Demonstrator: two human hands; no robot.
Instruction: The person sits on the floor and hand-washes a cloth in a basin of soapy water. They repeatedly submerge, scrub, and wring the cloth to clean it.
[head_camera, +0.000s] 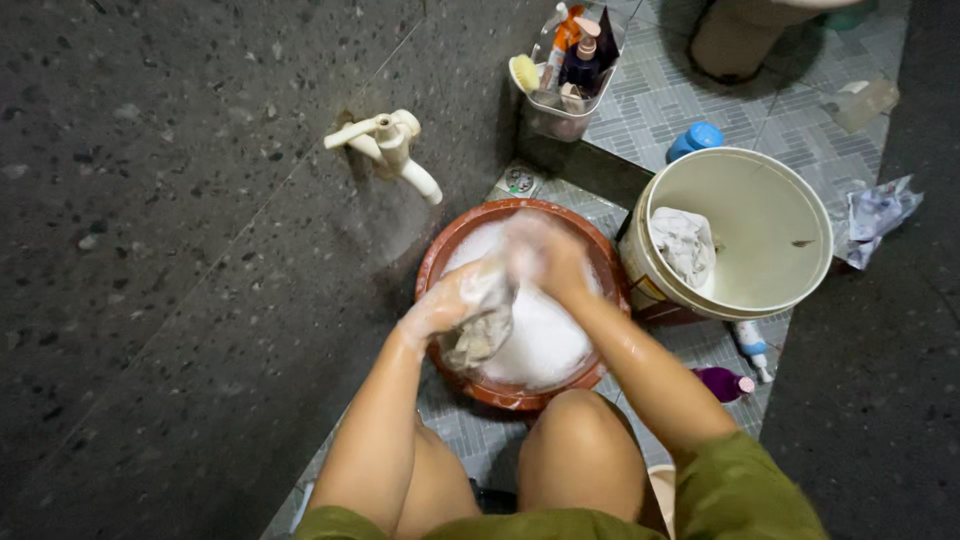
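- Tiled floor (640, 110), grey herringbone pattern; dark speckled wall at left with a cream tap (388, 148) sticking out above the basin.
- Red-brown basin (452, 240) sits on the floor between the knees, full of white suds.
- Left hand (440, 305), coated in foam, is closed around a wet grey cloth (485, 325) that hangs over the suds.
- Right hand (545, 255), blurred, grips the top of the same cloth, just beside the left hand.
- Cream bucket (800, 200) stands touching the basin's right side; a pale garment (685, 245) is draped inside its wall.
- Clear caddy (570, 110) of bottles and a brush stands behind the basin.
- Purple bottle (722, 383) lies on the floor by the right forearm.
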